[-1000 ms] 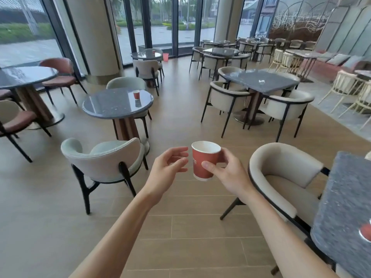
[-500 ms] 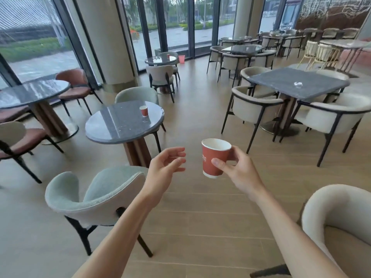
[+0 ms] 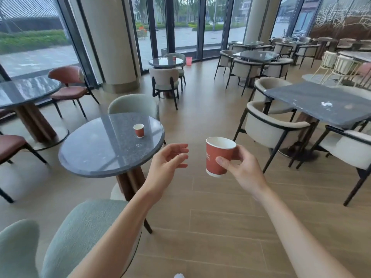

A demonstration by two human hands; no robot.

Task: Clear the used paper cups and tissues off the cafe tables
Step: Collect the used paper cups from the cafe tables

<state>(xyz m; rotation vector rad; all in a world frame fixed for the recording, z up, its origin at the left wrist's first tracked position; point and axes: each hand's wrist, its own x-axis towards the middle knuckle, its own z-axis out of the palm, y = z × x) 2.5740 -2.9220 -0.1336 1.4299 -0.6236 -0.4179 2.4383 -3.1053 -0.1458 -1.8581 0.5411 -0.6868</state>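
on the round table (image 3: pixel 96 157) stands a red cup (image 3: pixel 139 130). right hand (image 3: pixel 244 171) clamps fingers round another cup (image 3: pixel 217 156); left hand (image 3: pixel 167 167), fingers loosely apart, should grasp the standing cup's wall upright.

Wood-plank floor (image 3: pixel 220 227), glass walls (image 3: pixel 186 27), round column (image 3: pixel 112 41)

Open lane down the middle, furniture on both flanks

Bare wood floor (image 3: pixel 200 109) straight ahead past both hands. Left side blocked by the round desk (image 3: pixel 96 157) and green chair back (image 3: pixel 80 233) tucked just under it. Right side crowded with cream armchairs (image 3: pixel 267 127) ringing the square desk (image 3: pixel 301 99). Top of round desk mostly bare around one small cup (image 3: pixel 139 130).
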